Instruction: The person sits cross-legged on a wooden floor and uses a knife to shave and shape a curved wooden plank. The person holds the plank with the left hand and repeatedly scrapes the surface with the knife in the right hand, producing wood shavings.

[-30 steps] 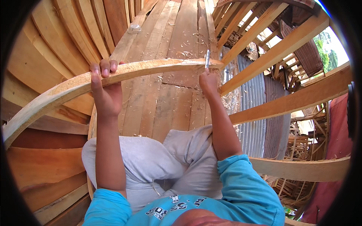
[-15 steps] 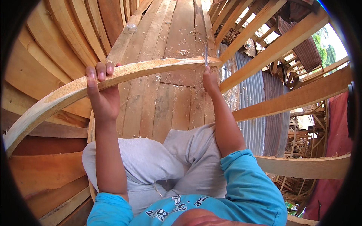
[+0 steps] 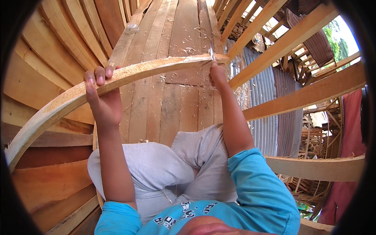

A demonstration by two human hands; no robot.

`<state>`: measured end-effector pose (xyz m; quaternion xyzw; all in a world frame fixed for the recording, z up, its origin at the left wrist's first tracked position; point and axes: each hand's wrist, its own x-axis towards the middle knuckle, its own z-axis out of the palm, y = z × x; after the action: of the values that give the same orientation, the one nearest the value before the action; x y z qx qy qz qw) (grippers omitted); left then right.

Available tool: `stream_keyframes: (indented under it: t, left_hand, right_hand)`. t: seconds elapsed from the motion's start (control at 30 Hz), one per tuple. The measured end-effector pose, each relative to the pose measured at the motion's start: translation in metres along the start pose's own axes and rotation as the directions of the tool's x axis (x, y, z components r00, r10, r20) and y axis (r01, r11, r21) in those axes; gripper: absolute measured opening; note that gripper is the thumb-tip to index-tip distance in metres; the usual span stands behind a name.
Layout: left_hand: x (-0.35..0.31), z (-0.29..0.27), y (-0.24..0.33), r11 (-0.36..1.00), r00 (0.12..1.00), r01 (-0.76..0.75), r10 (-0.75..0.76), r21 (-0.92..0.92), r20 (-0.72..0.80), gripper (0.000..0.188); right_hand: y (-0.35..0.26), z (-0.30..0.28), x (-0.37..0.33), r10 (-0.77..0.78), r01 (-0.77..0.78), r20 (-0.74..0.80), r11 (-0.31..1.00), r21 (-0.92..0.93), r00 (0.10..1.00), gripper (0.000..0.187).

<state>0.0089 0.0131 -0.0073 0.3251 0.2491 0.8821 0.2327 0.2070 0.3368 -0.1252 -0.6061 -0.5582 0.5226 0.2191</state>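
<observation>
A long pale wooden strip [image 3: 137,71] runs from the far left edge to the middle right, bowed by the lens. My left hand [image 3: 103,98] grips it left of centre, fingers over the top edge and thumb on the near side. My right hand [image 3: 218,75] is closed on a knife [image 3: 212,51], its handle mostly hidden in the fist. The narrow blade points away from me and lies across the strip near its right end. Whether the edge is cutting in cannot be made out.
Below lies a plank floor [image 3: 172,102] scattered with curled shavings. A small clear container [image 3: 131,28] stands at the far left. Wooden boards [image 3: 47,51] line the left side. On the right are slanted timber bars [image 3: 305,96], with corrugated metal sheets [image 3: 262,105] beyond them.
My left hand has shifted slightly left. My right hand and the knife have moved a little away from me and left, staying near the strip's right end. The view has tilted slightly.
</observation>
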Motion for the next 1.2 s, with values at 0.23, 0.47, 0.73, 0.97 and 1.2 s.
stream_keyframes:
  t: [0.23, 0.47, 0.73, 0.97, 1.2]
  left_hand:
    - [0.001, 0.000, -0.001, 1.000, 1.000, -0.006, 0.006, -0.002, -0.010, 0.028]
    - [-0.001, -0.003, 0.000, 1.000, 0.999, -0.011, 0.011, 0.002, -0.044, 0.028]
    - [0.002, -0.003, -0.003, 0.999, 1.000, -0.018, 0.017, -0.031, -0.019, 0.030]
    - [0.001, 0.002, -0.002, 1.000, 1.000, -0.003, 0.002, -0.029, -0.021, 0.027]
    - [0.000, -0.003, -0.001, 1.000, 1.000, -0.006, 0.005, -0.024, -0.019, 0.027]
  right_hand:
    - [-0.011, 0.010, -0.053, -0.365, 0.348, -0.009, 0.894, -0.281, 0.931, 0.063]
    - [-0.020, 0.038, -0.088, -0.376, 0.345, -0.050, 0.890, -0.298, 0.925, 0.063]
    - [0.017, 0.040, -0.050, -0.315, 0.275, -0.293, 0.946, -0.170, 0.903, 0.061]
    - [-0.004, 0.054, -0.070, -0.391, 0.375, -0.129, 0.918, -0.129, 0.911, 0.061]
    - [-0.010, 0.035, -0.065, -0.366, 0.335, -0.087, 0.909, -0.250, 0.927, 0.062]
